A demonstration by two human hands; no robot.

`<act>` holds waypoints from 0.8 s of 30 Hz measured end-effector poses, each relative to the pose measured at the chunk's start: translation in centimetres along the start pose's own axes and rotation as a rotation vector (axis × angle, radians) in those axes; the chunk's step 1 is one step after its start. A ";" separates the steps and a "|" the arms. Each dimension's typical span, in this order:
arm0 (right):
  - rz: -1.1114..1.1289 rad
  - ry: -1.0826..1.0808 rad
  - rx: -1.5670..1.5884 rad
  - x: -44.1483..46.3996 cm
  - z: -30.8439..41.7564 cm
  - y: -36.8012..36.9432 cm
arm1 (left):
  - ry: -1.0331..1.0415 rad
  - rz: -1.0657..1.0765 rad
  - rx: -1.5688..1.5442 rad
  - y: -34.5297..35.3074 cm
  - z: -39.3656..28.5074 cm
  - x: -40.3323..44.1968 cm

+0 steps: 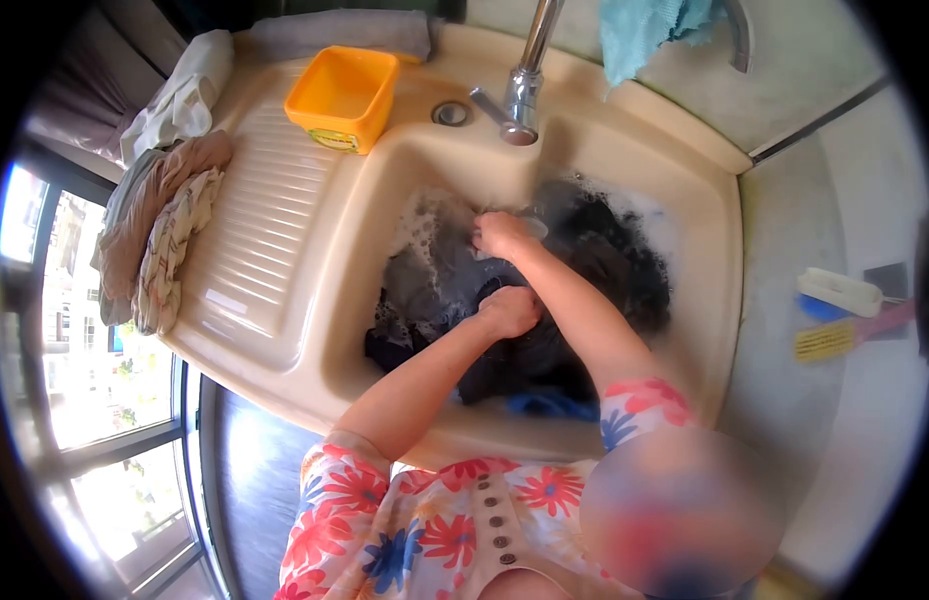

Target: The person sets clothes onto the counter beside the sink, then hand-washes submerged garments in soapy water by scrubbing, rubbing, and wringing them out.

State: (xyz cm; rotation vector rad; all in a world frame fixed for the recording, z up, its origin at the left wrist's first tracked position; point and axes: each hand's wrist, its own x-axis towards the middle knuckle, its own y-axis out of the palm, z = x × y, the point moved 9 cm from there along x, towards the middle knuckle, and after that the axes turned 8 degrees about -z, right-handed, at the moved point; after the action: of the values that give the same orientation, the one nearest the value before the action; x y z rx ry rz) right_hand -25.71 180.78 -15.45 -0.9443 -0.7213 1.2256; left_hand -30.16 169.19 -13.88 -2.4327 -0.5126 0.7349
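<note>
Dark and grey clothes (604,255) lie soaking in sudsy water in the beige sink (709,260). My left hand (511,311) is closed on the wet dark cloth near the middle of the basin. Just above it, my right hand (502,234) is also closed, its fingers pinching grey wet fabric. The two hands are close together but apart. A piece of blue cloth (552,405) shows at the basin's near edge. Above the far side of the basin stands the chrome faucet (521,105).
A yellow tub (352,95) stands on the ribbed drainboard (259,220). Folded clothes (164,230) hang over its left edge. A grey rolled cloth (344,35) lies behind. Brushes (839,340) are on the right wall, and a teal cloth (644,35) hangs behind the faucet.
</note>
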 end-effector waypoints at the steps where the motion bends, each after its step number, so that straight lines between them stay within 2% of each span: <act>1: 0.070 0.036 -0.019 0.6 0.0 0.8 | -0.022 0.011 -0.010 -0.1 0.2 -0.1; 2: 0.141 0.071 -0.041 0.9 -0.1 1.5 | -0.009 0.005 -0.006 -0.3 0.2 -0.2; 6: 0.065 0.003 0.427 1.5 5.5 -3.9 | 0.026 -0.038 -0.020 -0.2 0.2 0.3; 8: -0.032 -0.205 0.621 1.5 8.2 -6.2 | 0.047 -0.065 -0.003 -0.7 0.4 0.6; 9: 0.118 -0.224 1.010 1.7 8.1 -4.4 | 0.059 -0.081 0.007 -1.0 0.6 0.7; 10: 0.178 -0.095 0.887 1.3 6.2 -4.3 | 0.072 -0.096 0.014 -1.4 0.7 0.7; 12: 0.241 0.027 0.796 -1.8 3.4 -7.0 | 0.000 -0.199 -0.051 -3.2 1.8 0.9; 14: 0.307 0.023 0.762 -5.3 -1.5 -6.2 | -0.087 -0.346 -0.166 -5.8 2.6 0.7; 16: 0.413 0.081 0.756 -10.5 -4.4 -5.4 | -0.179 -0.498 -0.465 -8.0 5.2 1.3; 18: 0.379 -0.108 0.235 -14.8 -4.1 -7.2 | -0.234 -0.636 -0.737 -9.7 7.9 1.4; 20: 0.262 -0.193 -0.089 -16.4 -5.9 -5.7 | -0.248 -0.721 -0.852 -10.9 8.5 0.5; 22: 0.082 -0.010 0.268 -14.9 -8.5 -7.9 | -0.145 -0.599 -0.754 -11.0 7.4 0.9; 23: -0.018 0.211 0.354 -13.8 -10.3 -10.0 | -0.065 -0.564 -0.665 -10.7 6.1 0.6; 24: -0.181 0.274 0.433 -12.9 -13.1 -11.2 | 0.013 -0.528 -0.583 -10.1 4.8 0.2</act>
State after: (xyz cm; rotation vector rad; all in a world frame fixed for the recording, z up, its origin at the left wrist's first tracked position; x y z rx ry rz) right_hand -12.07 164.72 -10.97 -0.6525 -0.2973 1.0123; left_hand -34.90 179.02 -11.34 -2.6068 -1.4601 0.3700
